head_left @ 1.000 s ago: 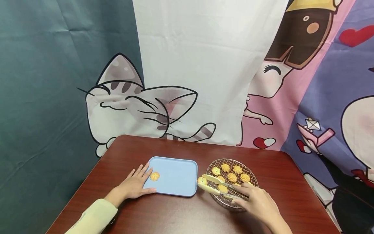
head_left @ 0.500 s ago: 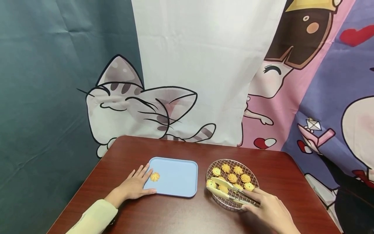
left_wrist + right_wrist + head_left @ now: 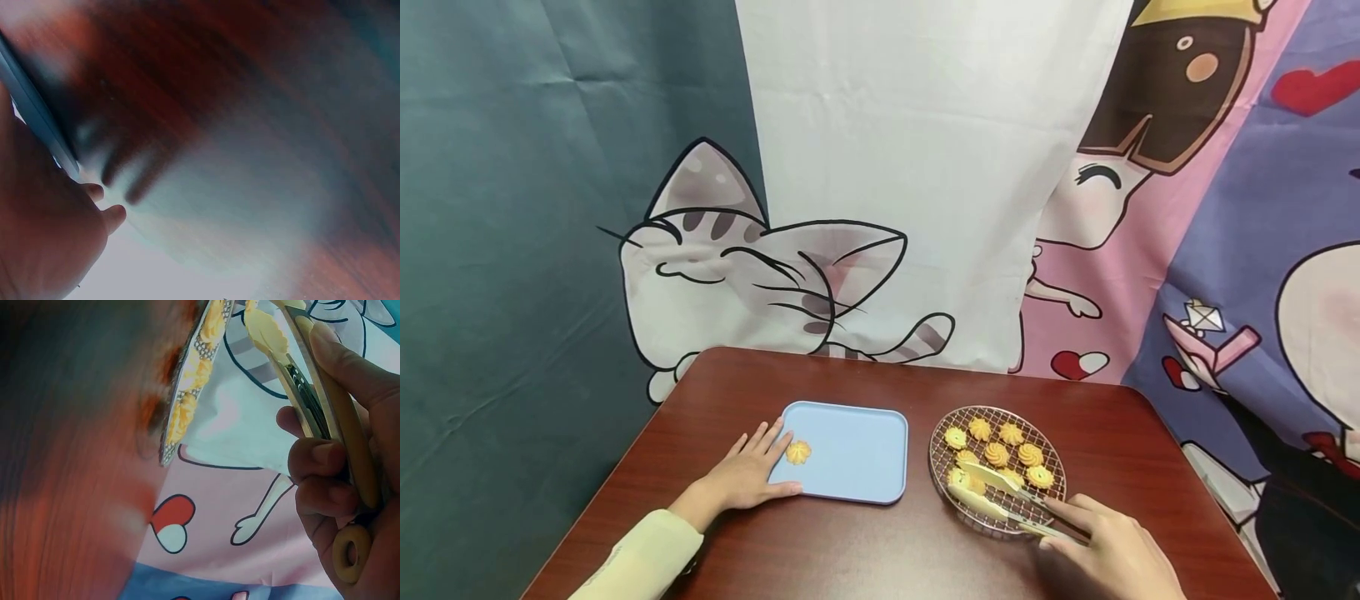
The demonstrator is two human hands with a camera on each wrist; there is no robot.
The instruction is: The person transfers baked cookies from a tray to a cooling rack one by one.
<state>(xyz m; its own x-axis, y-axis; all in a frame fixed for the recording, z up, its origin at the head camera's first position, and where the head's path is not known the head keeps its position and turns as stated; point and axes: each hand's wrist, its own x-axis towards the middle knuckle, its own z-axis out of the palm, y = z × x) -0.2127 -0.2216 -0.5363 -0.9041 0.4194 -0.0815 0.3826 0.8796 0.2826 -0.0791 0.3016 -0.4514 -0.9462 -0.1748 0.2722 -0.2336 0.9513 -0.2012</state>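
Note:
My right hand (image 3: pixel 1116 542) grips metal tongs (image 3: pixel 981 503) with pale yellow tips, its fingers curled round the handles (image 3: pixel 340 419) in the right wrist view. Between the tips sits a piped cookie (image 3: pixel 957 478), over the near left part of a round wire rack (image 3: pixel 982 409). Several golden cookies (image 3: pixel 996 454) lie on the rack, some partly hidden by the tongs. With fingers spread, my left hand (image 3: pixel 745 471) rests at the left edge of a light blue tray (image 3: pixel 857 454). One cookie (image 3: pixel 798 452) lies on the tray near those fingertips.
Both the tray and the rack are on a dark red-brown wooden table (image 3: pixel 820 546). A narrow strip of tabletop separates them. Behind the table hangs a cloth (image 3: pixel 940 167) printed with cartoon figures.
My right hand has drawn the tongs and the pinched cookie rightward, from the gap beside the tray to over the rack. The left hand and tray have stayed put.

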